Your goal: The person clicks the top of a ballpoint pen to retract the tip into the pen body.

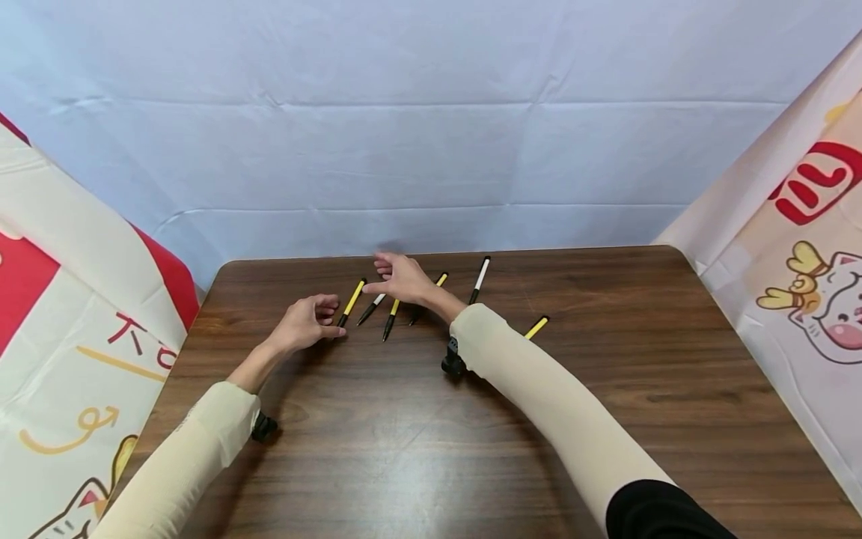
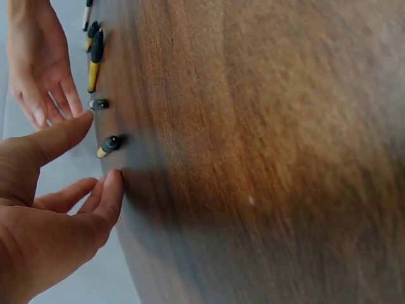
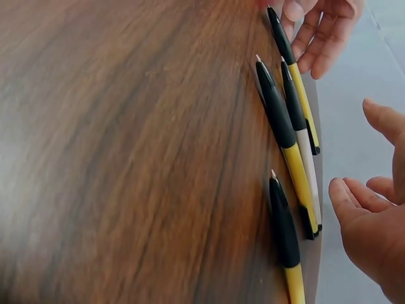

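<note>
Several black-tipped pens lie on the wooden table. The leftmost yellow pen point(image 1: 353, 299) is beside my left hand point(image 1: 306, 322), whose thumb and fingers are parted with nothing held. A white pen point(image 1: 372, 308) and a second yellow pen point(image 1: 391, 320) lie just right of it, partly covered by my right hand point(image 1: 404, 281) in the head view. In the right wrist view, that hand hovers beyond the pens, thumb and fingers apart and holding nothing. Another yellow pen point(image 3: 288, 237) lies nearest to the right wrist camera.
Farther right lie another white pen point(image 1: 481, 275) and a yellow pen point(image 1: 536, 327), each partly hidden by my right arm. The brown table point(image 1: 606, 389) has its far edge close behind the pens, against a pale cloth backdrop point(image 1: 431, 150). Printed cloths point(image 1: 808, 299) hang at both sides.
</note>
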`<state>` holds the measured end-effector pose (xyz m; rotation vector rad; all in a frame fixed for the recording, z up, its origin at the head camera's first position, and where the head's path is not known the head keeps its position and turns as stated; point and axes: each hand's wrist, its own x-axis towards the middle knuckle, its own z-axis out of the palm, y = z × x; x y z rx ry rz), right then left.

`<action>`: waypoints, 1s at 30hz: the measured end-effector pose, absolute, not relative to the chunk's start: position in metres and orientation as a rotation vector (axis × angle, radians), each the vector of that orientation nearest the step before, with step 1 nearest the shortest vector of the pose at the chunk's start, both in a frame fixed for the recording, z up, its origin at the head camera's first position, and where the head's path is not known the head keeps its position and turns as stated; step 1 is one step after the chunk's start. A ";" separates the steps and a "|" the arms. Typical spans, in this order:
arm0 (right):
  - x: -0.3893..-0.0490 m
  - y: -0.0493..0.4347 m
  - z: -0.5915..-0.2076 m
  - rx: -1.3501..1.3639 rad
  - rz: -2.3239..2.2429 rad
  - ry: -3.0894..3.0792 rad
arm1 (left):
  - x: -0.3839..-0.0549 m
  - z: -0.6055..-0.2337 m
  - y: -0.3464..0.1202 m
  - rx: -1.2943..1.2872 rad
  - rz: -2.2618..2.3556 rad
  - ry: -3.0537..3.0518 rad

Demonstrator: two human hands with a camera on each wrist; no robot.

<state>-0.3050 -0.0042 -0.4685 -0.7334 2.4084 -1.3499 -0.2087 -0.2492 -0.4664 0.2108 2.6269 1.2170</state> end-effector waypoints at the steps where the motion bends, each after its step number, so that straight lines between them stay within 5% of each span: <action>1: -0.305 -0.007 -0.469 -0.729 -1.343 2.408 | -0.209 -0.466 -0.250 0.205 1.214 2.629; 30: -0.307 -0.030 -0.473 -0.699 -1.193 2.456 | -0.216 -0.470 -0.245 0.114 1.105 2.702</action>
